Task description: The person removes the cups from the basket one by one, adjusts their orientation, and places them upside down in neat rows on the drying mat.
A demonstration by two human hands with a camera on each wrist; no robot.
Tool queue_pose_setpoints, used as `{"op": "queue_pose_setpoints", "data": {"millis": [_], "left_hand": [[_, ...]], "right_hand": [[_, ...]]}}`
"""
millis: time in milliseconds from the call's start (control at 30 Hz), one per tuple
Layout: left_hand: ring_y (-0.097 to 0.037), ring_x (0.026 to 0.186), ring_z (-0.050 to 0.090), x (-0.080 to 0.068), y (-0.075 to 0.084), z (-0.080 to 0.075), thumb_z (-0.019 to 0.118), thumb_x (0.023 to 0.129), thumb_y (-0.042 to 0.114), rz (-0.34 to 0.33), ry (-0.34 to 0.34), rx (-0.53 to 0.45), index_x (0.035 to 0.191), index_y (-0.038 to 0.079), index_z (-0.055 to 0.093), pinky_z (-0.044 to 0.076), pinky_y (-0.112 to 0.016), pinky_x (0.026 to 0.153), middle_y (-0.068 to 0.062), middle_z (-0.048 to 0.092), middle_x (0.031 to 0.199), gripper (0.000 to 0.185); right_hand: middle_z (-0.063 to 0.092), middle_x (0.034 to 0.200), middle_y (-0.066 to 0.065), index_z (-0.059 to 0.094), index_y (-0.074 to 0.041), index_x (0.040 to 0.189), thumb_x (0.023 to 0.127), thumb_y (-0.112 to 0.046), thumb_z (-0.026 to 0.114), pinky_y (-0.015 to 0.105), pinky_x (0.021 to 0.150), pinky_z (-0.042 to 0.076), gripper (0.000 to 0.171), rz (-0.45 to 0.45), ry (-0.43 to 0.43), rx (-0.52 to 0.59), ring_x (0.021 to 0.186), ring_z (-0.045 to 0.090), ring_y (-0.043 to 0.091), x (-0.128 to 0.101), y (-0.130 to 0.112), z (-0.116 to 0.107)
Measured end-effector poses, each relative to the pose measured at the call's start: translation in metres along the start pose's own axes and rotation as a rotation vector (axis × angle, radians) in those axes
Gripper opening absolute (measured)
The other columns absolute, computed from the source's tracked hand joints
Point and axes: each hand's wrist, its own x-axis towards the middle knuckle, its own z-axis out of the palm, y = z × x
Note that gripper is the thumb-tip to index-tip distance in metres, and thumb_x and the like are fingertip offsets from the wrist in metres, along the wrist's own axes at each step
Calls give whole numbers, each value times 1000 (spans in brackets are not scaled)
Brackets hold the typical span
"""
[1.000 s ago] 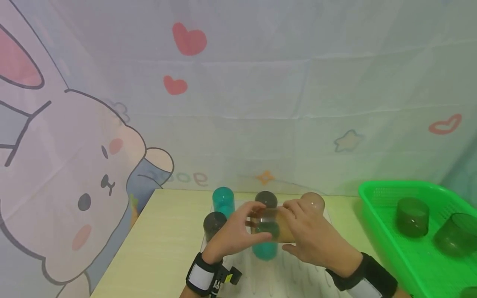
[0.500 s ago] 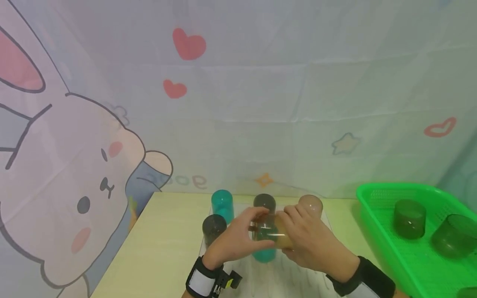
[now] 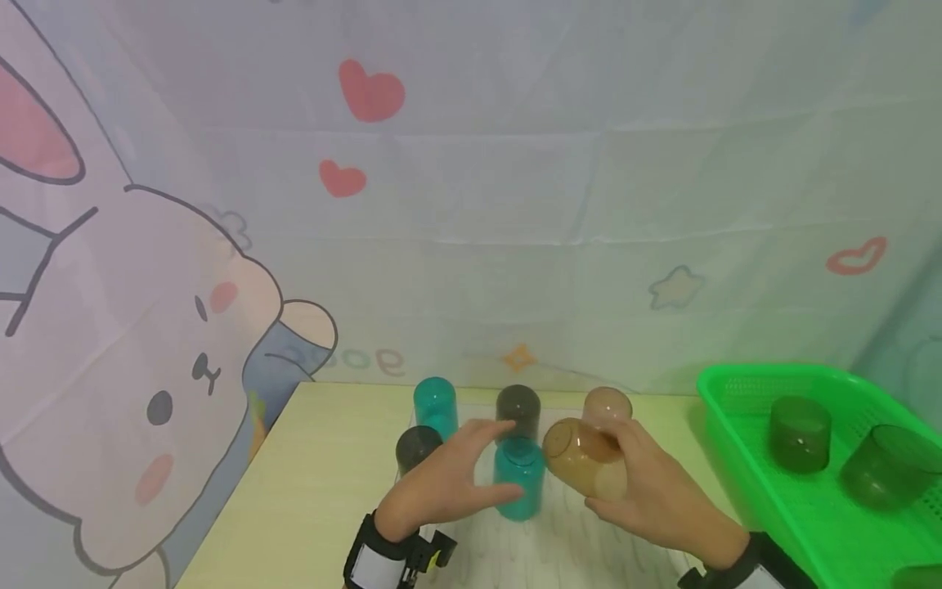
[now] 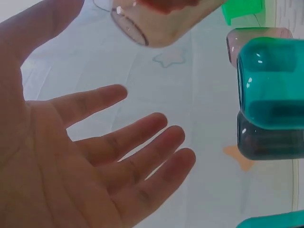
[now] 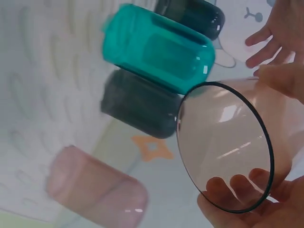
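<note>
An amber see-through glass (image 3: 581, 466) is tilted in the air, gripped by my right hand (image 3: 658, 495) round its side. In the right wrist view its round dark-edged rim (image 5: 271, 156) faces the camera, and fingertips show through the wall. My left hand (image 3: 449, 483) is spread, palm toward the glass, touching nothing. Just beyond its fingertips in the head view stands a teal glass (image 3: 519, 487), mouth down on a white ridged mat (image 3: 567, 548). A dark grey glass (image 3: 518, 407) stands behind that one, and a pinkish glass (image 3: 607, 402) at the back right.
Another teal glass (image 3: 436, 402) and a dark grey glass (image 3: 417, 446) stand at the mat's left, the grey one partly behind my left hand. A green plastic basket (image 3: 773, 375) on the right holds several glasses, including a squat one (image 3: 800, 438). A printed cloth (image 3: 471, 204) hangs behind the table.
My left hand has come away from the amber glass, and a gap now separates them. The right hand has carried the glass to the right and turned its base toward the left.
</note>
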Motion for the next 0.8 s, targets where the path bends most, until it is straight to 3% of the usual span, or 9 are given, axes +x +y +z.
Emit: {"op": "queue_pose_setpoints", "data": {"millis": [133,300,400,533,800], "left_hand": [[-18,127,42,-3,-1,-2,59,88,53,-34,-5,52,142,21,41,42,-37,98,-3,40,142,65],[-19,126,42,-8,-3,-4,58,90,51,-50,22,98,138,18,48,43,-37,97,-3,43,139,59],[-21,125,44,-11,-6,-5,58,91,48,-50,30,123,135,15,51,43,-37,96,-4,45,136,55],[-24,123,45,-16,-10,-7,58,92,44,-64,40,184,131,14,54,45,-38,94,-6,47,134,49],[-25,122,46,-27,-12,-18,59,92,43,-83,27,280,130,13,55,44,-40,94,-7,48,133,49]], "right_hand": [[55,101,3,51,-6,120,59,-26,88,28,61,46,74,137,-15,93,82,52,14,-9,10,5],[60,80,-3,63,-13,101,63,-22,87,27,53,47,46,181,-46,312,66,54,12,-12,25,9],[62,85,1,61,-9,105,68,-24,86,28,55,50,47,257,-96,408,69,57,15,-16,33,10],[58,104,11,51,3,113,69,-30,85,33,68,50,65,358,-148,345,88,56,21,-22,43,13],[53,95,7,49,0,102,69,-27,84,33,70,45,56,410,-250,360,86,50,21,-21,56,25]]}}
